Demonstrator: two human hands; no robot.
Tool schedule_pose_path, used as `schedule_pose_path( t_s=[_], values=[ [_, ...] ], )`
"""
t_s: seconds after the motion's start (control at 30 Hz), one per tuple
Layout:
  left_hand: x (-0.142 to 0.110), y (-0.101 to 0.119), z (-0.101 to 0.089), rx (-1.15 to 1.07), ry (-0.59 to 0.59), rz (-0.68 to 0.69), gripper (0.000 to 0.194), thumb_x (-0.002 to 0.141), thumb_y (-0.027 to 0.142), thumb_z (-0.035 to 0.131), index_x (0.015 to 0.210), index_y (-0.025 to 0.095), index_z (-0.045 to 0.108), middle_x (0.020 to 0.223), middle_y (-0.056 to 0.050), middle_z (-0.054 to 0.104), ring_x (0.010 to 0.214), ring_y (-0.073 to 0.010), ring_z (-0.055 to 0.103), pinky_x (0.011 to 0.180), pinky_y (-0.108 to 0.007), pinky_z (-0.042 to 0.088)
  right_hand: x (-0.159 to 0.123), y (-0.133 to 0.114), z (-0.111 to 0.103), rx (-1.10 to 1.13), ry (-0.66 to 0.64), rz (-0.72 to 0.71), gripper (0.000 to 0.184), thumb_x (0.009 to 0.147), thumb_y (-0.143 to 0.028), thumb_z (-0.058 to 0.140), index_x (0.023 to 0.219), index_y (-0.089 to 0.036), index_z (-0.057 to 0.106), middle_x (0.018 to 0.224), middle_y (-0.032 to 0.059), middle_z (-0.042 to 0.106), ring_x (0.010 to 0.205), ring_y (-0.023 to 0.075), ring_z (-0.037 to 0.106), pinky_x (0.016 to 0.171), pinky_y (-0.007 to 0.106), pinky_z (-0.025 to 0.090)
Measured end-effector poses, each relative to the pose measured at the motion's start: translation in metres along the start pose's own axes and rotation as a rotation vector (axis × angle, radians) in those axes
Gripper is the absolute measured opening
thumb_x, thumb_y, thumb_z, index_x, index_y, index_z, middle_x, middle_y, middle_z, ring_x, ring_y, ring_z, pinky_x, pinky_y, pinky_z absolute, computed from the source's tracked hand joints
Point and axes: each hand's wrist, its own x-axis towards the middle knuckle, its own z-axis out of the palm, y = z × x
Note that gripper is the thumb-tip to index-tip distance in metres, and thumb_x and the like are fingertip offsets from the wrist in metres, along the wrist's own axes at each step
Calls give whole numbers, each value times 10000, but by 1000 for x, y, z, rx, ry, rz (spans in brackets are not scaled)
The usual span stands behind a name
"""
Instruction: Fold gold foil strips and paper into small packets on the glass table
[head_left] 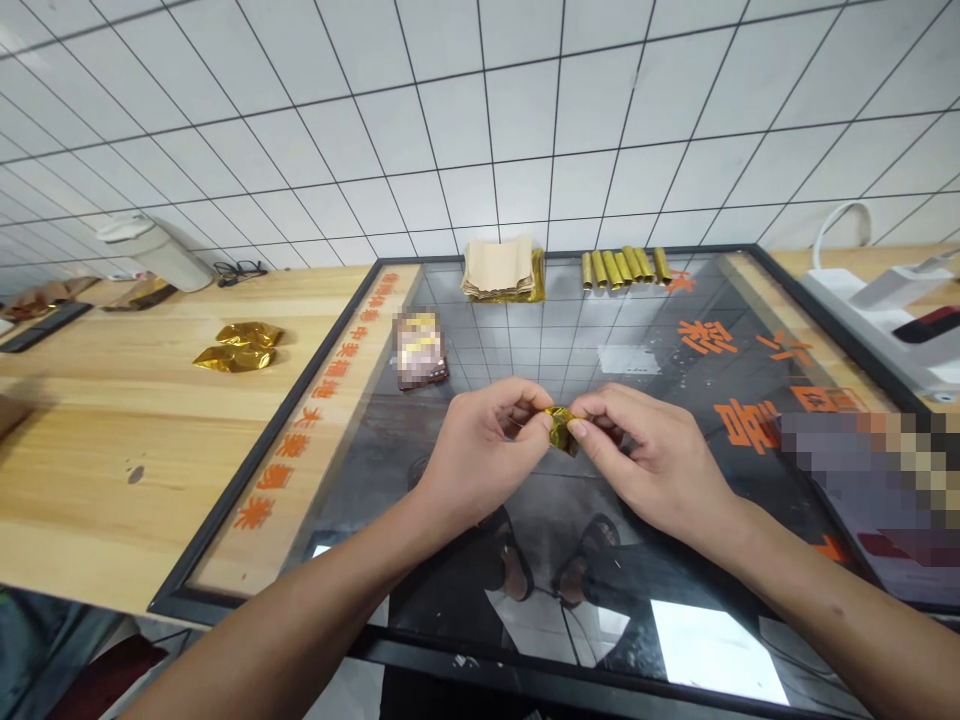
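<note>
A small piece of gold foil paper (pixel 560 430), creased and partly folded, is held up over the glass panel. On its left edge the thumb and fingers of my left hand (pixel 495 435) are pinched. My right hand (pixel 645 445) grips the opposite edge between thumb and fingertips. Both hands are closed, and the fingers hide the ends of the foil. Beyond them lies a stack of brown paper sheets (pixel 498 268) with gold foil (pixel 537 285) showing at its side and underneath. Several rolled gold tubes (pixel 619 268) are lined up to its right.
The black-framed glass panel (pixel 360 480) rests on a wooden table (pixel 97 440). A blurred small pack (pixel 420 350) lies at its left. Farther left are folded gold foil pieces (pixel 238 347) and a pale tumbler (pixel 161 252). At right are a white power strip (pixel 885 320) and a blurred phone (pixel 870 500).
</note>
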Motion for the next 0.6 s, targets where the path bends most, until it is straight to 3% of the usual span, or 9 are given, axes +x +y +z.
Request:
schedule_pose_path(
  t_s=[0.6],
  values=[
    [-1,-1,1,115,92,-68,109,784,146,634,746,187,728,648,19,678,588,-107,581,539,-219,432,-3,0,5,-87,-12,-17,101,1039,-205,594,1011,-232,688,847,11,685,736,167,630,676,323,461]
  ],
)
